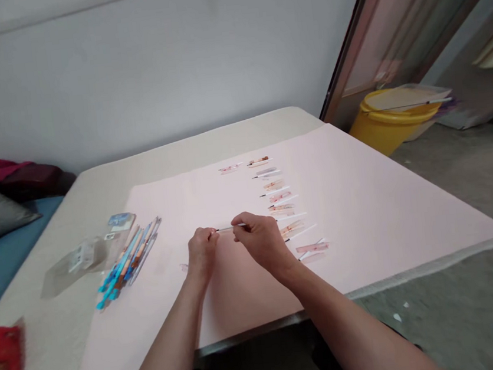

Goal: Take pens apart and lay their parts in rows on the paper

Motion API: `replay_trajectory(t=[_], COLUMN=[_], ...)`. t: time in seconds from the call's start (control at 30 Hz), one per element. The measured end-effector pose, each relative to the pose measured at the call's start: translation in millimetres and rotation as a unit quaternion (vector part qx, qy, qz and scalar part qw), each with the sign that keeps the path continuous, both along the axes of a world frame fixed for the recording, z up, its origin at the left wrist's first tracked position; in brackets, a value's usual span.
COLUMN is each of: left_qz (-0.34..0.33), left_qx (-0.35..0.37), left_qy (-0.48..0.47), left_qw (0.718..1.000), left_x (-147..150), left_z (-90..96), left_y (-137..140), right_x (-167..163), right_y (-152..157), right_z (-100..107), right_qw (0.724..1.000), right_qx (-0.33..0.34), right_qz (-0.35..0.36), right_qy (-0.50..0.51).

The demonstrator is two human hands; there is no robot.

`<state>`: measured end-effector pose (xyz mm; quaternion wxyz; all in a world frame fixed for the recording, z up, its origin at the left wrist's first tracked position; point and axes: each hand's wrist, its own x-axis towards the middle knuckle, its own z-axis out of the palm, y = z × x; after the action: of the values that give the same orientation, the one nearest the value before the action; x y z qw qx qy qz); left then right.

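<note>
A thin white pen refill (225, 229) with a dark tip stretches level between my two hands, just above the pink sheet. At its tip end the fingers of my left hand (203, 250) are pinched together; whether a small part is also in them I cannot make out. My right hand (262, 239) grips the other end between thumb and fingers. Beside the right hand runs a column of refills and clear tinted pen parts (278, 196), partly hidden by that hand. A small clear piece (184, 267) lies left of my left wrist.
A bundle of blue, brown and clear pens (132, 257) lies at the left, over a clear plastic bag (77, 261). A red packet (3, 358) is at the near left. The pink sheet (377, 205) covers much of the table. A yellow bin (382, 125) stands beyond the right edge.
</note>
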<state>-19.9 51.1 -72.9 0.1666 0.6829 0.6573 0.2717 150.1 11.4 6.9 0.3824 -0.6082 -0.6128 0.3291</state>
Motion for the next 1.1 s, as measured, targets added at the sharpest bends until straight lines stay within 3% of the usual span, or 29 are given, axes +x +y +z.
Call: replay_trajectory(t=[0.63, 0.83, 1.1], left_qz=[-0.019, -0.04, -0.038], left_qx=[0.019, 0.028, 0.019], left_qy=[0.023, 0.037, 0.051], left_qw=[0.999, 0.998, 0.998], left_x=[-0.1, -0.1, -0.7], left_z=[-3.6, -6.7, -7.9], left_y=[-1.5, -2.8, -1.5], right_x=[-3.8, -6.8, -7.3], right_y=[0.3, -2.1, -2.4], right_z=[-2.3, -5.7, -8.1], right_qw=[0.998, 0.986, 0.986], right_qx=[0.023, 0.081, 0.124], right_qz=[0.017, 0.026, 0.006], right_qy=[-0.064, -0.147, -0.114])
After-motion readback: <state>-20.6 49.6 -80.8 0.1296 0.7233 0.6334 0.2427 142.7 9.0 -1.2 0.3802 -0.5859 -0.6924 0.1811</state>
